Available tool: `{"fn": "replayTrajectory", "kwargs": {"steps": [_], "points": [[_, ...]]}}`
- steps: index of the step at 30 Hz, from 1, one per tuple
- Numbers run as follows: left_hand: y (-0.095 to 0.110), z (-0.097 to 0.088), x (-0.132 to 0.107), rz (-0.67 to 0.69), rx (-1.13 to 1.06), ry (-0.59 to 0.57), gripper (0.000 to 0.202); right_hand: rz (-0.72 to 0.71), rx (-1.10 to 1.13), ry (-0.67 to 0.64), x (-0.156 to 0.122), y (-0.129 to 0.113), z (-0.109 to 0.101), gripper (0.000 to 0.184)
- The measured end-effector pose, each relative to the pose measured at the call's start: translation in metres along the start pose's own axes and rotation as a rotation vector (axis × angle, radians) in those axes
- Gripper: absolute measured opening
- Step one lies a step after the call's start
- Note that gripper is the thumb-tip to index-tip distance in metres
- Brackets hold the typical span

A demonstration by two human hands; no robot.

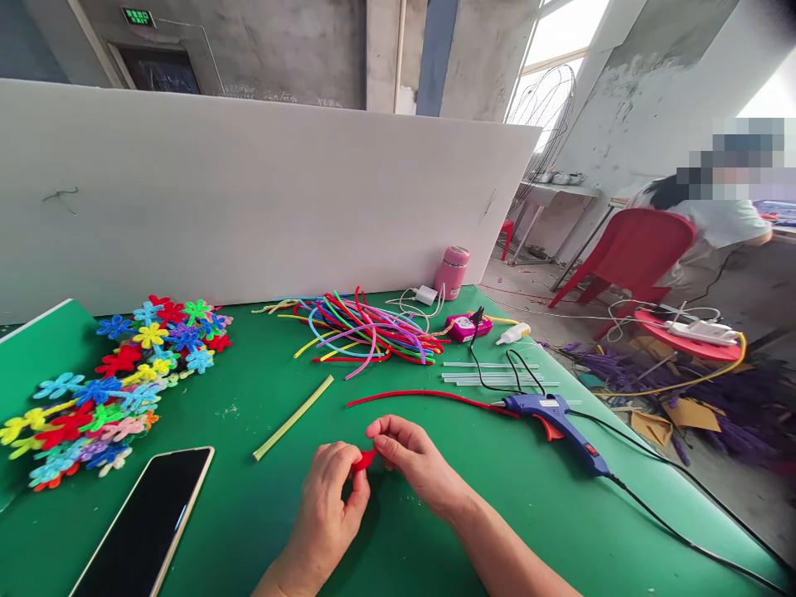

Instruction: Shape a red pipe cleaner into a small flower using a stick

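Observation:
Between my hands, low over the green table, is a small bent piece of red pipe cleaner [363,461]. My left hand [329,489] pinches it between thumb and forefinger. The fingers of my right hand [407,456] are closed at its right end; how firmly they grip it is hidden. Just beyond my hands a straight red pipe cleaner [410,393] runs across to a blue glue gun [553,419]. To the left of them lies a pale yellow-green stick [293,418].
Pipe cleaner flowers [167,336] are heaped at the left, near a phone [146,522]. Several loose pipe cleaners [366,327] lie at the back. Clear glue sticks [491,379], a white bottle [513,333] and a pink flask [453,272] are at the right. A person sits beyond on a red chair [634,249].

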State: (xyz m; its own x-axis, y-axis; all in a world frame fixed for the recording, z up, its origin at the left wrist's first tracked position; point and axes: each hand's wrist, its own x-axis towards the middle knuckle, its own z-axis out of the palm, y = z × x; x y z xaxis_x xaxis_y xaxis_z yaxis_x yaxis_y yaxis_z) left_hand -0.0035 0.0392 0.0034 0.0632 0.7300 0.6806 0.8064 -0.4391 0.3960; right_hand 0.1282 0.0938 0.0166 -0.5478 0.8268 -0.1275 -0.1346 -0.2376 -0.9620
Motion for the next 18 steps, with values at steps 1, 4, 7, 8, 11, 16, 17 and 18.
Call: {"fn": "replayTrajectory", "kwargs": {"steps": [1, 4, 7, 8, 11, 16, 17, 18], "points": [[-0.0001, -0.0003, 0.0002, -0.002, 0.002, 0.01, 0.012, 0.0, -0.008, 0.017, 0.0004, 0.0006, -0.0005, 0.037], [-0.0009, -0.0009, 0.0006, 0.003, 0.007, 0.029, 0.013, -0.06, -0.055, 0.036, 0.0009, 0.0033, -0.0006, 0.036], [-0.0014, -0.0008, 0.0008, 0.003, 0.013, 0.033, 0.013, -0.141, -0.176, -0.001, -0.0002, 0.0056, 0.0008, 0.033], [-0.0015, -0.0007, 0.0008, -0.001, 0.016, 0.029, 0.013, -0.159, -0.235, -0.004, -0.0007, 0.006, 0.0013, 0.032], [-0.0013, -0.0003, 0.0007, -0.005, 0.019, 0.013, 0.012, -0.202, -0.406, 0.033, -0.0019, 0.0058, 0.002, 0.032], [-0.0013, -0.0001, 0.0007, 0.012, 0.033, 0.002, 0.013, -0.178, -0.481, 0.034, -0.002, 0.0046, 0.0006, 0.033], [-0.0013, -0.0003, 0.001, 0.026, 0.043, 0.002, 0.014, -0.165, -0.469, 0.028, -0.0017, 0.0047, 0.0001, 0.033], [-0.0012, -0.0005, 0.0013, 0.043, 0.054, 0.002, 0.014, -0.152, -0.455, 0.022, -0.0014, 0.0049, -0.0004, 0.034]]}}
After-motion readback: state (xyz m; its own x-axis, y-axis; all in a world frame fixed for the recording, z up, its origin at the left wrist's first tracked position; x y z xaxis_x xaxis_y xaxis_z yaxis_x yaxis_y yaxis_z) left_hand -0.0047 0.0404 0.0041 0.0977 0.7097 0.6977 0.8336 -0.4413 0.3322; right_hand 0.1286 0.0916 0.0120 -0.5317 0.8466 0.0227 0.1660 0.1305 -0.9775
